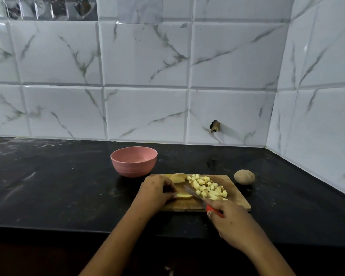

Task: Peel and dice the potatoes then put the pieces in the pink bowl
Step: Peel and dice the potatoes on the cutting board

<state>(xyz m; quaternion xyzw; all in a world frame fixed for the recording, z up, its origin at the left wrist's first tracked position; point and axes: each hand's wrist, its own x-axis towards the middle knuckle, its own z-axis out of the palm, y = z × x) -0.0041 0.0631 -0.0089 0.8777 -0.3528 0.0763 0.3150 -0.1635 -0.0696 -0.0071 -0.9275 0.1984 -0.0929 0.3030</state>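
Head view: we see a board (236, 189) on the black counter (58, 186), near its front edge. Left hand (155, 191) is on the board's left end, fingers curled, fingertips pinning a potato slice (184, 195) flat. Right hand (230, 221) is wrapped round the red handle of a knife (194, 193); the blade runs up-left and sits right beside the slice, between it and the dice (209, 188). We can't tell if the edge touches the slice. The dice are heaped mid-board. A larger cut piece (176, 178) lies at the far edge. The bowl (133, 162) stands upright just behind the board's left corner. A whole potato (244, 176) sits on the counter just off the far right corner. Tiled wall (147, 76) behind.
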